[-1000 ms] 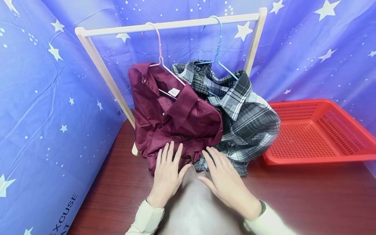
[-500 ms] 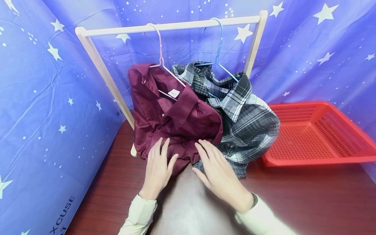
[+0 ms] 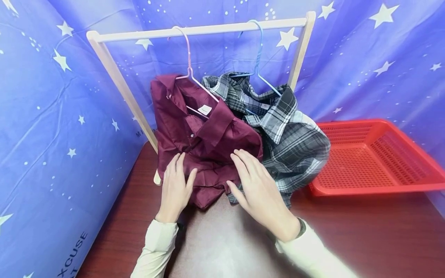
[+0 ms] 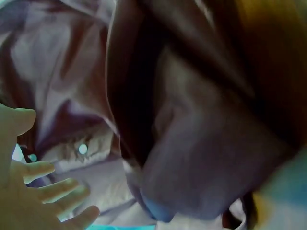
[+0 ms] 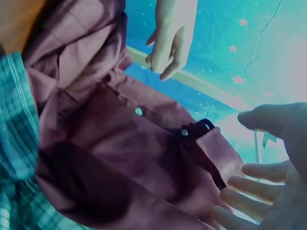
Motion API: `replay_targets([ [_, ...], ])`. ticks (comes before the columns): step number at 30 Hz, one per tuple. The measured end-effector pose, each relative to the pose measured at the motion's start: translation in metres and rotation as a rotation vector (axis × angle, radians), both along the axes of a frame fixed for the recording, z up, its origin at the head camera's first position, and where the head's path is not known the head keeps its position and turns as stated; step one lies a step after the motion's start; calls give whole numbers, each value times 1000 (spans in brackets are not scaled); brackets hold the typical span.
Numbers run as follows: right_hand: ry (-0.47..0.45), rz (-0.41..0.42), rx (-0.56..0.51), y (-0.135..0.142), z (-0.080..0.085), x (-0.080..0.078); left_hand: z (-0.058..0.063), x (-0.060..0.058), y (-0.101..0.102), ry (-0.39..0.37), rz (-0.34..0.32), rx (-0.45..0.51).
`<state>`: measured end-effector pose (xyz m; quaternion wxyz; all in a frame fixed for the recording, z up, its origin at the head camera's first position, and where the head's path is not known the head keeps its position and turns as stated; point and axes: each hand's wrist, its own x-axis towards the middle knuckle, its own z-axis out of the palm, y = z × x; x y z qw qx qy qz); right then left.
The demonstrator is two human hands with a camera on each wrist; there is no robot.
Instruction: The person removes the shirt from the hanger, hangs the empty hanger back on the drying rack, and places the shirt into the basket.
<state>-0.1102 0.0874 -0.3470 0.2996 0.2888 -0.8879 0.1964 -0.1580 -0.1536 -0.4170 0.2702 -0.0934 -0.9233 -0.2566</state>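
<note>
A maroon button-up shirt (image 3: pixel 215 135) hangs on a pink hanger (image 3: pixel 189 58), its lower part bunched on the table. Behind it to the right, a grey plaid shirt (image 3: pixel 295 143) hangs on a blue hanger (image 3: pixel 259 54). My left hand (image 3: pixel 174 189) is over the maroon shirt's lower left, fingers extended and thumb apart. Over its lower right side is my right hand (image 3: pixel 259 189), fingers straight, overlapping the plaid shirt's edge in the head view. Neither hand grips cloth. In the right wrist view, the maroon shirt's buttons (image 5: pixel 138 111) show between both hands.
Both hangers hook over the bar (image 3: pixel 215 29) of a pale wooden rack. A red perforated basket (image 3: pixel 375 191) stands to the right of the plaid shirt. The dark red table (image 3: pixel 347 231) meets a blue star-patterned curtain (image 3: pixel 45 116) on the left and back.
My left hand has moved left and forward along the maroon shirt. The right hand has moved forward and slightly left, higher over the shirt. Both shirts stay hanging.
</note>
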Motion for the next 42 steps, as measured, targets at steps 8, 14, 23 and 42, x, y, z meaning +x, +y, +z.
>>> replay_targets([
  [8, 129, 1, -56, 4, 19, -9, 11, -15, -16, 57, 63, 6],
  [14, 158, 5, -55, 8, 31, -16, 17, -30, -27, 73, 88, 35],
  [23, 136, 3, -54, 11, 39, -21, 24, -48, -45, 131, 98, 237],
  [42, 104, -26, -51, 11, 47, -28, 28, -82, -84, 200, 230, 418],
])
